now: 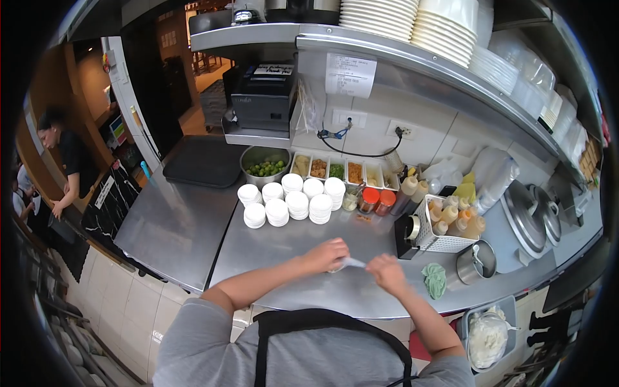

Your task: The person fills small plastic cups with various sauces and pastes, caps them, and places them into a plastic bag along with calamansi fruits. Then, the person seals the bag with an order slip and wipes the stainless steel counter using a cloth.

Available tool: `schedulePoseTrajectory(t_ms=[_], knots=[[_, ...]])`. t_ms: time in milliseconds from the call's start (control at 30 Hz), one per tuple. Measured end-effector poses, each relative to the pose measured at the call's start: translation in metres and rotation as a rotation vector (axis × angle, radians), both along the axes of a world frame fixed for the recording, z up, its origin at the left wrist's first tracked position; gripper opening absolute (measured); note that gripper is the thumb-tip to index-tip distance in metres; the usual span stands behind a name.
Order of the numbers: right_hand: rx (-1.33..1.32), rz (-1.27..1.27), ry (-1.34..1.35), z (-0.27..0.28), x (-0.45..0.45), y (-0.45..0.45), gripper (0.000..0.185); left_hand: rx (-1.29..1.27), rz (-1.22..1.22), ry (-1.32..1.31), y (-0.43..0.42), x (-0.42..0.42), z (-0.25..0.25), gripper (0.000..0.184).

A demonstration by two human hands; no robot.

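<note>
Over the steel counter, my left hand is closed on one end of a pale, translucent strip that looks like thin plastic. My right hand grips its other end, fingers bent and slightly blurred, so the strip stretches between the two. Below my left hand a small pale thing shows in part; its kind is hidden. Beyond my hands stand several stacks of small white cups or bowls. A crumpled green cloth lies to the right of my right hand.
Behind the stacks are a metal bowl of green limes and containers of toppings. Red-lidded jars, a white basket of sauce bottles and a metal pot stand rightward. A steel shelf overhangs the counter. Another person stands far left.
</note>
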State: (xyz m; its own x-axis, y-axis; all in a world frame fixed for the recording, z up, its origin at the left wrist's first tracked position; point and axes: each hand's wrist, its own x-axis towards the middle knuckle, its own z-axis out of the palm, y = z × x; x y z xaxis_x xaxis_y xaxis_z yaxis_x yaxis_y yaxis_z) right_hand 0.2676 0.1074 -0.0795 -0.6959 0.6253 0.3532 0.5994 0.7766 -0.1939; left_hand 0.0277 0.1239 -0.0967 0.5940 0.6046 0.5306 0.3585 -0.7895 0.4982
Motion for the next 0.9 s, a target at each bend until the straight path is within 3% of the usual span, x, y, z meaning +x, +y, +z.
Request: schedulePoseTrajectory(t_ms=[100,167,200,233,300,400,467,567,733,800,833,900], knots=[[0.380,0.025,0.095,0.044,0.021,0.017,0.009,-0.126,0.005,0.069,-0.001,0.021,0.067,0.012],[0.617,-0.063,0.264,0.048,0.037,0.036,0.011,-0.453,-0.100,-0.115,-0.003,0.046,0.114,0.011],[0.608,-0.068,0.265,0.031,0.046,0.056,0.011,-0.508,-0.162,-0.221,0.009,0.064,0.116,0.011],[0.448,-0.102,0.356,0.007,0.054,0.080,0.015,-0.685,-0.153,-0.347,0.015,0.079,0.128,0.009],[0.275,-0.157,0.446,-0.021,0.042,0.096,0.019,-0.595,0.058,-0.442,0.039,0.111,0.137,0.008],[-0.469,-0.395,1.699,-0.035,-0.068,0.085,0.029,-0.390,0.506,-0.354,0.089,0.133,0.096,0.018],[-0.874,-0.310,2.001,-0.014,-0.081,0.079,0.024,-0.506,0.598,-0.290,0.109,0.126,0.065,0.018],[-1.065,-0.458,1.892,0.008,-0.083,0.066,0.017,-0.538,0.722,-0.199,0.117,0.115,0.042,0.014],[-0.876,-0.604,1.733,-0.010,-0.081,0.084,0.021,-0.371,0.815,-0.122,0.114,0.115,0.039,0.009],[-0.551,-0.605,1.374,-0.012,-0.067,0.088,0.020,-0.208,0.823,-0.005,0.110,0.115,0.045,0.009],[-0.552,-0.606,1.375,-0.005,-0.062,0.086,0.020,-0.209,0.822,-0.003,0.112,0.114,0.044,0.009],[-0.434,-0.795,0.909,0.007,-0.053,0.084,0.011,-0.236,0.837,-0.001,0.119,0.110,0.044,0.009]])
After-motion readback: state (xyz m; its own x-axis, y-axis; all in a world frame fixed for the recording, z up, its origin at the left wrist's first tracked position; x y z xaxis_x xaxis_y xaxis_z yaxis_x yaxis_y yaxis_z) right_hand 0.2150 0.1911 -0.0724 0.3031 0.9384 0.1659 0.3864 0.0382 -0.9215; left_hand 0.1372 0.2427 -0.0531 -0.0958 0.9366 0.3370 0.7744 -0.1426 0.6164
